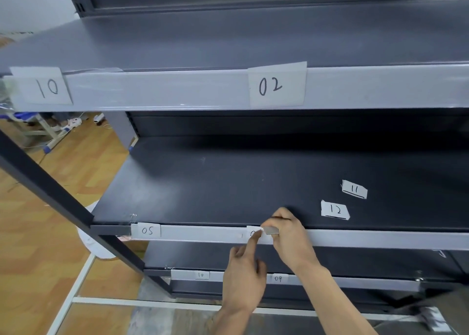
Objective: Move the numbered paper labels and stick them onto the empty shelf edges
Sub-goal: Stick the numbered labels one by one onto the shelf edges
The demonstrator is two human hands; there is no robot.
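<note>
Pressing against the pale grey front edge of the middle shelf (pixel 203 234), a small white paper label (pixel 253 232) is pinned under the extended forefinger of the left hand (pixel 242 281), whose other fingers are curled loosely; its handwritten number is largely covered by the fingertip and cannot be read. The label's right end is pinched between thumb and fingers of the right hand (pixel 289 235), closed narrowly on the paper, with a thin dark pen-like object (pixel 280 217) seen lying across the top of that hand. Further left on the same edge, a white label marked "05" (pixel 148 230) is seen stuck flat. Two loose white paper labels, marked "11" (pixel 354 189) and "12" (pixel 335 210), lie on the dark grey shelf surface (pixel 215 182), near each other and to the right of the hands. On the upper shelf's grey edge (pixel 157 91), larger white labels reading "10" (pixel 42 86) and "02" (pixel 277 84) are fixed well apart. Below, small labels "10" (pixel 201 275) and "09" (pixel 278 279) are shown on the lowest shelf edge, on either side of the left hand. Wood-patterned flooring (pixel 38 220) is visible at left.
</note>
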